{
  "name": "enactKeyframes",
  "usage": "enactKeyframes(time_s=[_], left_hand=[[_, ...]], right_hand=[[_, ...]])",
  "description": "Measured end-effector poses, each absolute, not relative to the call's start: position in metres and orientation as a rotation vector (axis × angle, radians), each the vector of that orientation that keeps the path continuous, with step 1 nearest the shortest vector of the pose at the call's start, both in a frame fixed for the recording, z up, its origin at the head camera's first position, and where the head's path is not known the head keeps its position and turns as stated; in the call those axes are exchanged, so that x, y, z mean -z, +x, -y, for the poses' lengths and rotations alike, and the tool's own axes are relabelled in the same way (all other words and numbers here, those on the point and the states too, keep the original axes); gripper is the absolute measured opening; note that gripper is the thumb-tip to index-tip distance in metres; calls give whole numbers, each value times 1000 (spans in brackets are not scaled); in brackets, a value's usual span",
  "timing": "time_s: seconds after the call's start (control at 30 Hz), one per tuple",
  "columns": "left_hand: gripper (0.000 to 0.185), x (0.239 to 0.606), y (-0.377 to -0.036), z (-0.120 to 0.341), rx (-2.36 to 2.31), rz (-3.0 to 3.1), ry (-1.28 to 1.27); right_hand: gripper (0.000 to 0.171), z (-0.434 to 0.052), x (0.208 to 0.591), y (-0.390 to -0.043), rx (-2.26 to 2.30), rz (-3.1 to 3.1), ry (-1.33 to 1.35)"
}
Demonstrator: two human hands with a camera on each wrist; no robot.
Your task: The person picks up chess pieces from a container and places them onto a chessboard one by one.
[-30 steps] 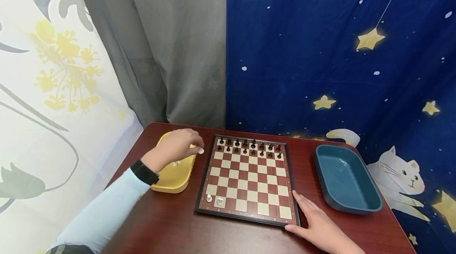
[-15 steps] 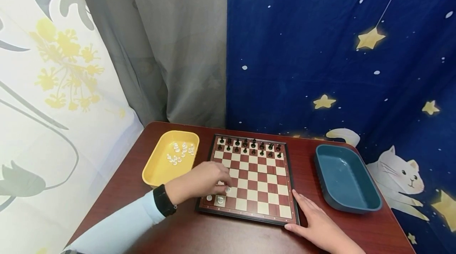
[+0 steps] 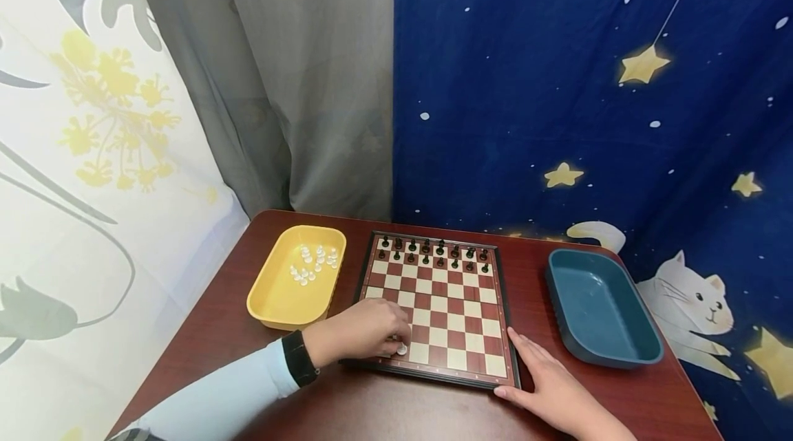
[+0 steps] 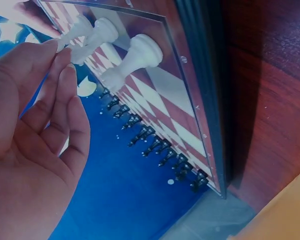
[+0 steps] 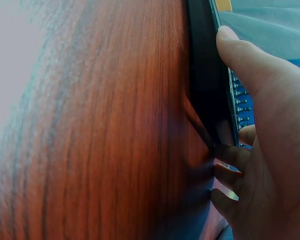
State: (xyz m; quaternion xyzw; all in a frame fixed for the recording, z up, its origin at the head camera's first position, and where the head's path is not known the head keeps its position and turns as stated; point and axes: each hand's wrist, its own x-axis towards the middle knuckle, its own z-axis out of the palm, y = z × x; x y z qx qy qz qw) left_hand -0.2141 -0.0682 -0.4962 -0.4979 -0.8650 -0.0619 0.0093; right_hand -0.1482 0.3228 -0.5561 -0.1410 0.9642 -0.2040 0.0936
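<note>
Head view: left hand (image 3: 362, 332) low over the chessboard (image 3: 434, 310)'s near row, fingertips pinching a white piece (image 3: 401, 349). Left wrist view alone shows two more white pieces (image 4: 132, 60) standing beside it. Half a second ago the hand was one row farther up. Right hand (image 3: 551, 386) lies flat, fingers straight, thumb against the board's near right corner. Middle squares bare.

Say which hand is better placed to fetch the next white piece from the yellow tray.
Left. The left hand works the chessboard's near row on the yellow tray's side, pinching a white piece. The right hand braces the board's opposite corner.
</note>
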Motion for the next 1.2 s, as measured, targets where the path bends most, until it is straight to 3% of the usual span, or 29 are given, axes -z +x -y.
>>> enactKeyframes(time_s=[0.5, 0.8, 1.2], left_hand=[[5, 499, -216, 70, 213, 2724, -1550], [17, 491, -217, 78, 216, 2790, -1457], [20, 458, -252, 139, 526, 2814, -1071]], right_hand=[[125, -321, 554, -148, 603, -2844, -404], [125, -321, 554, -149, 604, -2834, -390], [123, -322, 555, -149, 631, -2834, -409]])
